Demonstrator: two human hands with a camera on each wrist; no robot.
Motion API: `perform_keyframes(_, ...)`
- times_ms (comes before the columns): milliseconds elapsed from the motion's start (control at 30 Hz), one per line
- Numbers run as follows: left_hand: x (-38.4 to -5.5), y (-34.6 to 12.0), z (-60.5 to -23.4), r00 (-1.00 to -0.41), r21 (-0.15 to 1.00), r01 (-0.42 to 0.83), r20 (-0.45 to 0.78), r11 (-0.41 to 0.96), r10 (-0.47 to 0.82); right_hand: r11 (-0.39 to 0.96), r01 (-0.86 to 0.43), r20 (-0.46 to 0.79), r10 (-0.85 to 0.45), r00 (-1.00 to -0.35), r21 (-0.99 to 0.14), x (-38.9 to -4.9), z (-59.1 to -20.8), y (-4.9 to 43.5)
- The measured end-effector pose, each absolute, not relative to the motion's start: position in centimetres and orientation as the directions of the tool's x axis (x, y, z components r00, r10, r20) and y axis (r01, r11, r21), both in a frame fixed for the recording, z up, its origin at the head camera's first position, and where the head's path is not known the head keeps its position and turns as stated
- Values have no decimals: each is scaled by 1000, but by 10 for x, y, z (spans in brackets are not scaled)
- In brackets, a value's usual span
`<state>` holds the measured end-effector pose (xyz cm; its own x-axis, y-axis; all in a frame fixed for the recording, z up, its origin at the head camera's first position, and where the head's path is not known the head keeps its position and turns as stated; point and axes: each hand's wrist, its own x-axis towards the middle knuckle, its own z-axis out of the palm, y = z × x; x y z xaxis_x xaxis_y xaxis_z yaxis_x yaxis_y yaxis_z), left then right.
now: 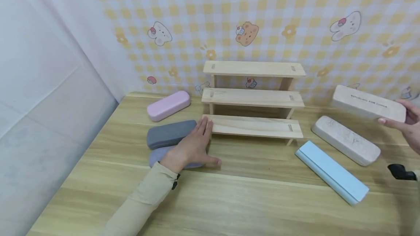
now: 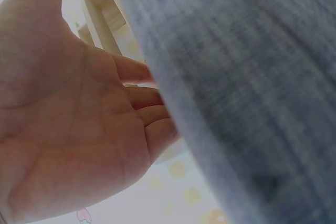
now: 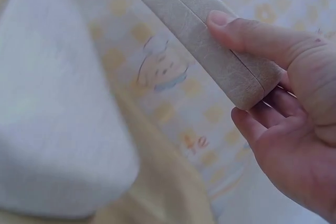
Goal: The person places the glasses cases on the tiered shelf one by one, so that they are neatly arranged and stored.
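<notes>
My right hand (image 1: 412, 131) holds a beige glasses case (image 1: 367, 103) with printed lettering by its right end, raised above the table. In the right wrist view, the thumb lies along the held case (image 3: 210, 45) and the fingers are beneath its end. My left hand (image 1: 191, 145) has straight fingers touching the left end of the lowest step of a three-tier wooden shelf (image 1: 252, 126). Below that forearm and hand are a dark grey glasses case (image 1: 168, 134) and a blue-grey case (image 1: 160, 156), partly hidden. A blue-grey woven surface (image 2: 236, 98) fills much of the left wrist view.
A pink glasses case (image 1: 168, 105) lies at the back left. Right of the shelf are a pale patterned case (image 1: 346, 139) and a light blue flat case (image 1: 333, 172). A checked curtain (image 1: 262, 10) hangs behind the wooden table (image 1: 229, 203). A black object (image 1: 401, 172) shows at the right edge.
</notes>
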<state>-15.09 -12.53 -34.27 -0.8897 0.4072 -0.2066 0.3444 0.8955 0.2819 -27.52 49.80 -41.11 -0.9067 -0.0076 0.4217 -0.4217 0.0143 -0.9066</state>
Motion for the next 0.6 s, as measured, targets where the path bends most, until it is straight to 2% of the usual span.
perform_keyframes(67, -151, -125, -343, -890, 286, 345, -203, 894, 409, -7, -431, 431, -4, -902, -902, -276, -404, 495)
perform_keyframes(233, -149, -127, -345, -894, 301, 329, -205, 895, 397, 292, -380, 392, -21, -920, -878, -252, -358, 447)
perform_keyframes(300, -149, -128, -346, -896, 300, 323, -207, 897, 392, 315, -367, 375, -36, -926, -875, -242, -340, 427)
perform_keyframes(467, -149, -126, -345, -893, 299, 334, -203, 894, 401, -10, -420, 419, -72, -905, -908, -238, -317, 411)
perform_keyframes(600, -151, -124, -343, -889, 281, 354, -196, 892, 414, -83, -444, 451, -107, -886, -892, -246, -309, 415)
